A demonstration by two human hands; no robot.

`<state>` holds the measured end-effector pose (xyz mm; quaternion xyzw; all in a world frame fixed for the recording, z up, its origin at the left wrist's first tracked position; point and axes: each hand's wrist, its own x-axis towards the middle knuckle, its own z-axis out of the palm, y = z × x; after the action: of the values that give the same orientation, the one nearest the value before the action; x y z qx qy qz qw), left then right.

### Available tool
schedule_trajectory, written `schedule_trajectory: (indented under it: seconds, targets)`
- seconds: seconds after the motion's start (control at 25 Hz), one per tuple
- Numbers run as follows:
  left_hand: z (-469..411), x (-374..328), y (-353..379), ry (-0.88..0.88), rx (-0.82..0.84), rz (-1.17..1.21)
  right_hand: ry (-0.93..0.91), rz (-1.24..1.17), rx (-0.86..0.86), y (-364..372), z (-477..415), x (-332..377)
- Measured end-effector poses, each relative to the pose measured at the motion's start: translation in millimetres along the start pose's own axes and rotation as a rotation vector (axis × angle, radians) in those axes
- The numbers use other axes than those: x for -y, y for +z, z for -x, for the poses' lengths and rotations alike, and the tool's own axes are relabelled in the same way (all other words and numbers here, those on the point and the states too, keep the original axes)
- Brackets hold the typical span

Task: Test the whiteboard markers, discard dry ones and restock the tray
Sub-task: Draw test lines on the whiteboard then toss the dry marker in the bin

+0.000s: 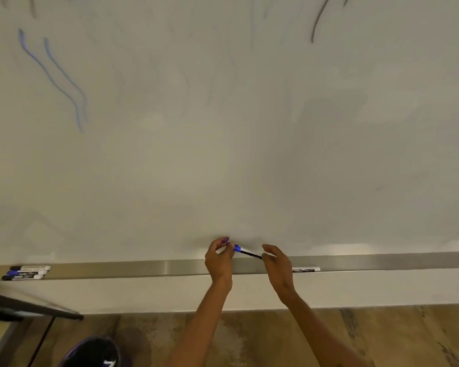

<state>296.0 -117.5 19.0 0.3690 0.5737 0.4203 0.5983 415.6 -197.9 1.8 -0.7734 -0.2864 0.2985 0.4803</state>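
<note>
— Running off three sides, the whiteboard shows faint strokes. What's cut off below?
— A dark bin at the bottom edge, contents unreadable.
— And the tray?
— Three markers far left, a lone marker beside the right wrist, bare metal between.
— Hands?
— Just above the tray: left hand pinches the cap of the blue-capped marker, right hand pinches the other end.

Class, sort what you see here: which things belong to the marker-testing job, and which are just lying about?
Job: marker pinched between left hand and right hand; tray; three markers at its left end; lone marker; whiteboard; dark bin, probably.
Lying about: dark table edge; wooden floor.
</note>
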Motion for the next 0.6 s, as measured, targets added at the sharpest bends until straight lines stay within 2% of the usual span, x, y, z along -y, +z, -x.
schedule_trajectory:
  seconds: [0.12,0.28,0.36,0.44,0.6]
  targets:
    - [15.9,-32.4,-9.8,0.093,0.077,0.05,-0.117,0.169,-0.005,10.4,18.8,30.6]
    - [33.9,-80.7,-23.7,0.227,0.144,0.056,-0.29,0.416,-0.118,24.3,37.0,75.4]
    - [44.0,-102.8,-29.2,0.297,0.187,0.017,-0.438,0.398,-0.157,26.8,45.9,99.9]
    - [56.2,-123.8,-35.5,0.339,0.223,0.042,-0.559,0.275,-0.157,26.5,57.7,125.3]
    - [76.1,-158.8,-50.3,0.391,0.278,0.106,-0.605,0.138,-0.133,24.2,85.2,172.3]
